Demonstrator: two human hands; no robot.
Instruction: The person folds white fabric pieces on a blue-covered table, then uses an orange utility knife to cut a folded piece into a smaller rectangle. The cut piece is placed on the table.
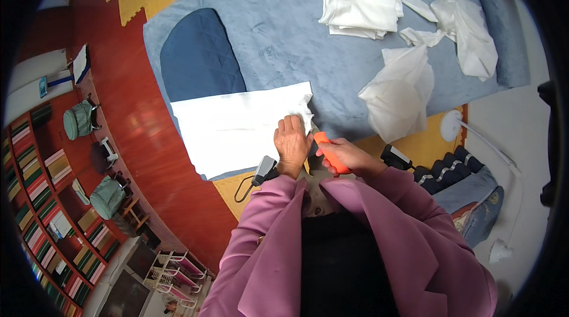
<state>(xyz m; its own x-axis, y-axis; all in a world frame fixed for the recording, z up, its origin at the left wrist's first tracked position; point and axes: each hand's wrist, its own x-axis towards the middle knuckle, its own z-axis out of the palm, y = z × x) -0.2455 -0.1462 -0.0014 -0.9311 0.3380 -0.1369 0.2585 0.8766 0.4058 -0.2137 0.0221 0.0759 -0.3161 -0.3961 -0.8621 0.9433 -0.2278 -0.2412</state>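
Observation:
A white cloth [231,127] lies flat over the near part of a dark blue padded board [198,56] with a rounded end. My left hand [291,141] rests at the cloth's right end, its fingers bent and pressed together on gathered fabric. Close beside it, my right hand [352,157] is wrapped round the handle of an orange-handled tool [329,152]. The tool's tip points toward the cloth's creased right edge, and its working end is too small to make out. Both hands are nearly touching.
The blue-covered bed [278,38] carries a folded white cloth stack [361,0], a crumpled white bag [468,35] and a translucent white bag [397,92]. To the right stand a white lamp [451,126] and a blue fabric bag [474,198]. Bookshelves [53,192] line the left.

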